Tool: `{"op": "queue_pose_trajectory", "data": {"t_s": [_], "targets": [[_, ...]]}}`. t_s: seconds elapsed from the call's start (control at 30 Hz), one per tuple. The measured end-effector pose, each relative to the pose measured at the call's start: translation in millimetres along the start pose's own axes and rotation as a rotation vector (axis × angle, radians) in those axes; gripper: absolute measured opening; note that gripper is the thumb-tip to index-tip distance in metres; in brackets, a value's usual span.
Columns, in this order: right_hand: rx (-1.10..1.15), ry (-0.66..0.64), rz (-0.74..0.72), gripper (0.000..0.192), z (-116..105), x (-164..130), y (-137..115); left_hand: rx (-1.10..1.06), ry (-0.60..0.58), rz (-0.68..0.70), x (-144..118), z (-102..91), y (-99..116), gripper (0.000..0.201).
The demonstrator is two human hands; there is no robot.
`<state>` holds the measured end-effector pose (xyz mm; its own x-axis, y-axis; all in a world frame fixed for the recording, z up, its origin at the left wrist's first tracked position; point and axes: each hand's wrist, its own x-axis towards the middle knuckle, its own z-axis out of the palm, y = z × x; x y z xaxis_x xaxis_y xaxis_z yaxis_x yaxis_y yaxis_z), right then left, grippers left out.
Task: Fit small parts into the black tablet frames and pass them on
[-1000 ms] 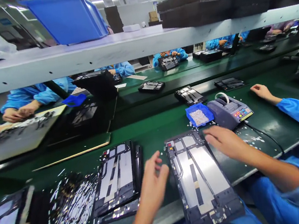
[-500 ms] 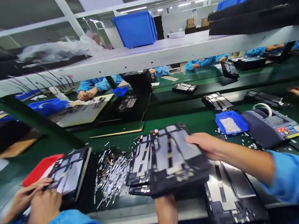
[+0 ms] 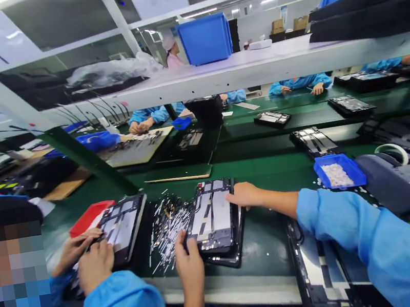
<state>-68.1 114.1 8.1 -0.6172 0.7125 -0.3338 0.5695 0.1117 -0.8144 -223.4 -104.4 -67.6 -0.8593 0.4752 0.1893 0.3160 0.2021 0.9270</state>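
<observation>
An open-backed tablet (image 3: 221, 218), its silvery batteries and flat cables exposed, lies on top of another tablet (image 3: 240, 251) at the middle of the bench. My left hand (image 3: 190, 262) grips its lower left edge, thumb towards me. At its upper right edge, my right hand (image 3: 246, 194) is closed with the thumb on the top face; some fingers are hidden. A third open tablet (image 3: 324, 269) lies at the front edge, partly under my right sleeve. Left of the stack spreads a heap of thin shiny strips (image 3: 172, 226).
A co-worker's hands (image 3: 96, 264) work on another tablet (image 3: 126, 231) beside a red tray (image 3: 90, 215). To the right stand a blue tray of small white pieces (image 3: 340, 171) and a grey tape dispenser (image 3: 404, 184). A shelf (image 3: 216, 74) crosses above, with a slanted green post (image 3: 89, 161).
The tablet, held up in both hands before, now rests on the stack. My left hand came from beneath it to its left edge. The view has shifted left, showing the co-worker's head.
</observation>
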Motion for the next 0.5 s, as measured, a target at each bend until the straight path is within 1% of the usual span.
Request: {"op": "queue_pose_trajectory", "data": {"t_s": [0.07,0.13,0.2,0.27,0.37,0.43,0.5], "targets": [[-0.071,0.065,-0.039,0.030,-12,17,0,-0.066,0.069,-0.006,0,5.4,-5,0.047],[-0.106,0.119,-0.083,0.033,-18,34,-2,-0.121,0.110,-0.048,0,7.5,-7,0.046],[-0.118,0.130,-0.120,0.037,-18,47,-5,-0.125,0.108,-0.087,2,7.7,-6,0.045],[-0.114,0.113,-0.138,0.040,-15,57,-7,-0.087,0.116,-0.098,5,7.6,0,0.044],[-0.089,0.123,-0.118,0.045,-9,62,-11,0.008,0.142,-0.082,7,9.4,11,0.042],[-0.063,0.171,-0.084,0.045,-6,59,-12,0.044,0.135,-0.056,5,11.6,17,0.042],[-0.038,0.219,-0.049,0.042,-5,52,-13,0.031,0.140,-0.041,1,13.2,20,0.041]]}}
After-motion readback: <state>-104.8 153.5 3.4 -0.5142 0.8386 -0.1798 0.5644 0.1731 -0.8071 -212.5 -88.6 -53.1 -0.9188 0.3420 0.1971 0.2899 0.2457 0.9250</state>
